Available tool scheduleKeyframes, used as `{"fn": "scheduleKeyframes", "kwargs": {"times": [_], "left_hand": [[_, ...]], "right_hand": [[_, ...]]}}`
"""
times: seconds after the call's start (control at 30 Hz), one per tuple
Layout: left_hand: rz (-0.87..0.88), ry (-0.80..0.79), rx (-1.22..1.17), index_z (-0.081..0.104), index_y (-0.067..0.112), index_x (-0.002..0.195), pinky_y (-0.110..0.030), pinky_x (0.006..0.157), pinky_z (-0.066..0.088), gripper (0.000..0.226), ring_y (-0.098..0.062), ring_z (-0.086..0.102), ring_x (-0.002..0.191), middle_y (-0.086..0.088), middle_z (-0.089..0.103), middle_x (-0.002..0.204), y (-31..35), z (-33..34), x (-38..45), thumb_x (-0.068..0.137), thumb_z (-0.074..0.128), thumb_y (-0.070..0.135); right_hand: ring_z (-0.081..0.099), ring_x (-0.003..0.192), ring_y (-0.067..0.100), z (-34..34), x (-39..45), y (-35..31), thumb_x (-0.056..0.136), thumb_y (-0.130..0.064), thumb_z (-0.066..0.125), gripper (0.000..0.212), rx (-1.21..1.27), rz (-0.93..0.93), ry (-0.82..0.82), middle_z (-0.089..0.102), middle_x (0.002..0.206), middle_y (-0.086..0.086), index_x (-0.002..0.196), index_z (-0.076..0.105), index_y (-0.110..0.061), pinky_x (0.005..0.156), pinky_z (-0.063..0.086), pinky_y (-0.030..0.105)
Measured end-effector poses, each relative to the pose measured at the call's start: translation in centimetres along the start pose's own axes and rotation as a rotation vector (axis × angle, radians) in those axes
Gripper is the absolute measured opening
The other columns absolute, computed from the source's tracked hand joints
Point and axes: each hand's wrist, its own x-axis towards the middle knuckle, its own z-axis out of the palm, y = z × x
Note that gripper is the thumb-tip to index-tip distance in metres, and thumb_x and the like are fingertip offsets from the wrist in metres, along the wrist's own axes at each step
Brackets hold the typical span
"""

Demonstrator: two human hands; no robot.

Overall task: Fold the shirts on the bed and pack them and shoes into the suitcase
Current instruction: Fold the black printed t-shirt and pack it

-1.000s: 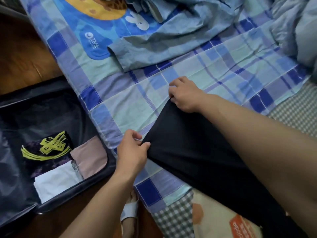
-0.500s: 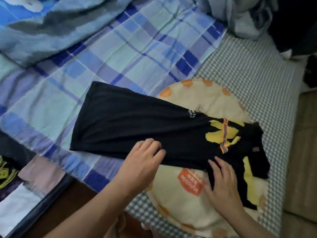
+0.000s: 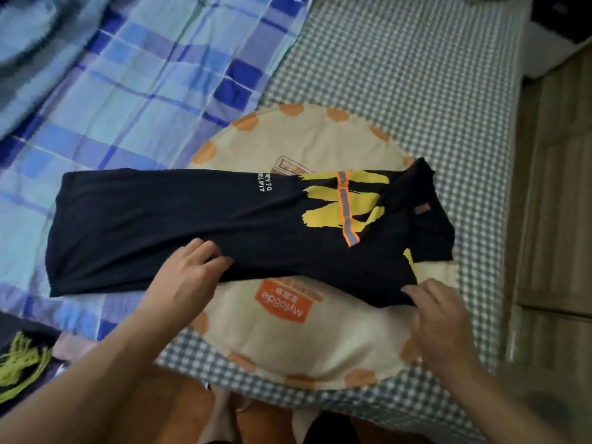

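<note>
- black shirt (image 3: 179,225) lies mid-frame, in a long strip
- left hand (image 3: 189,277) rests flat on its near edge
- right hand (image 3: 439,318) pinches the lower-right sleeve edge
- tugging there could probably skew the fold

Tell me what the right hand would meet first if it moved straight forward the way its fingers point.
The right hand already touches the black shirt at its near edge; further on, probably the shirt's yellow print.
</note>
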Motion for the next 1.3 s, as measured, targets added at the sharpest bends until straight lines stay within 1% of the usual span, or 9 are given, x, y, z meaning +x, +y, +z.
{"fn": "scheduleKeyframes", "kwargs": {"times": [0.1, 0.23, 0.33, 0.43, 0.57, 0.67, 0.8, 1.0, 1.3], "left_hand": [[-0.089, -0.114, 0.143, 0.077, 0.012, 0.103, -0.042, 0.062, 0.047, 0.036, -0.032, 0.053, 0.079, -0.006, 0.059, 0.089, 1.5, 0.1, -0.4, 0.074, 0.055, 0.010], [-0.111, -0.153, 0.097, 0.070, 0.012, 0.120, -0.045, 0.073, 0.051, 0.042, -0.032, 0.055, 0.093, -0.007, 0.059, 0.107, 6.4, 1.1, 1.1, 0.079, 0.069, 0.019], [-0.134, -0.207, -0.071, 0.066, 0.019, 0.118, -0.040, 0.070, 0.050, 0.039, -0.027, 0.058, 0.090, 0.000, 0.057, 0.104, 11.8, 2.2, 3.1, 0.088, 0.051, 0.038], [-0.587, -0.255, -0.341, 0.051, 0.019, 0.097, -0.037, 0.063, 0.039, 0.019, -0.031, 0.061, 0.083, 0.004, 0.055, 0.083, 17.2, 3.4, 4.9, 0.097, 0.051, 0.038], [-1.065, -0.216, -0.636, 0.056, 0.008, 0.085, -0.041, 0.069, 0.045, 0.037, -0.029, 0.057, 0.072, 0.001, 0.058, 0.067, 20.0, 4.9, 6.4, 0.097, 0.061, 0.042], [-1.229, -0.213, -0.811, 0.061, 0.001, 0.067, -0.041, 0.071, 0.050, 0.049, -0.031, 0.061, 0.066, -0.010, 0.063, 0.062, 20.8, 5.3, 6.9, 0.095, 0.066, 0.041], [-1.326, -0.159, -0.898, 0.051, 0.009, 0.067, -0.038, 0.063, 0.038, 0.035, -0.026, 0.048, 0.061, -0.007, 0.051, 0.060, 22.3, 5.4, 6.8, 0.096, 0.066, 0.023], [-1.340, -0.125, -0.918, 0.056, 0.004, 0.079, -0.038, 0.065, 0.042, 0.031, -0.027, 0.057, 0.070, -0.011, 0.063, 0.073, 23.6, 5.6, 6.9, 0.095, 0.068, 0.027], [-1.297, -0.176, -1.296, 0.071, 0.017, 0.108, -0.043, 0.090, 0.057, 0.015, -0.019, 0.075, 0.093, 0.000, 0.078, 0.097, 24.5, 4.5, 6.2, 0.098, 0.060, 0.017]], "right_hand": [[0.054, 0.071, 0.024, 0.1, -1.3, 0.0, 0.078, 0.001, 0.061, 0.026, -0.131, -0.165, -0.218, 0.057, 0.082, 0.004, 0.098, 0.075, -0.008, 0.063, 0.041, 0.037], [0.046, 0.112, 0.016, 0.4, -0.6, -0.4, 0.097, -0.047, 0.050, 0.051, 0.041, -0.025, -0.921, 0.050, 0.120, -0.007, 0.145, 0.047, -0.028, 0.096, 0.042, 0.035], [0.056, 0.098, 0.007, 0.2, 3.8, 1.5, 0.098, -0.045, 0.056, 0.035, 0.411, 0.382, -0.574, 0.058, 0.106, -0.013, 0.126, 0.063, -0.026, 0.087, 0.049, 0.030], [0.064, 0.103, 0.017, 2.1, 10.1, 5.6, 0.099, -0.028, 0.059, 0.028, 0.489, 0.687, -0.236, 0.064, 0.105, -0.006, 0.123, 0.065, -0.016, 0.089, 0.050, 0.031], [0.065, 0.106, 0.017, 4.8, 17.2, 8.3, 0.091, -0.046, 0.065, 0.048, 0.767, 0.877, -0.382, 0.070, 0.115, -0.005, 0.130, 0.063, -0.017, 0.097, 0.053, 0.039], [0.066, 0.085, 0.018, 5.5, 17.2, 8.5, 0.097, -0.033, 0.062, 0.021, 0.620, 0.846, -0.324, 0.070, 0.094, -0.002, 0.098, 0.073, -0.015, 0.075, 0.057, 0.035], [0.062, 0.081, 0.016, 5.3, 13.7, 9.0, 0.102, -0.025, 0.052, 0.021, 0.369, 0.859, -0.097, 0.067, 0.095, -0.003, 0.094, 0.070, -0.020, 0.056, 0.040, 0.024], [0.057, 0.095, 0.010, 6.4, 15.1, 8.1, 0.093, -0.042, 0.066, 0.031, 0.638, 0.714, -0.208, 0.058, 0.109, -0.004, 0.117, 0.062, -0.022, 0.079, 0.046, 0.025], [0.053, 0.071, 0.009, 5.5, 11.1, 8.3, 0.105, -0.027, 0.049, 0.012, 0.495, 0.916, -0.142, 0.055, 0.085, -0.007, 0.100, 0.052, -0.016, 0.054, 0.034, 0.022]]}}
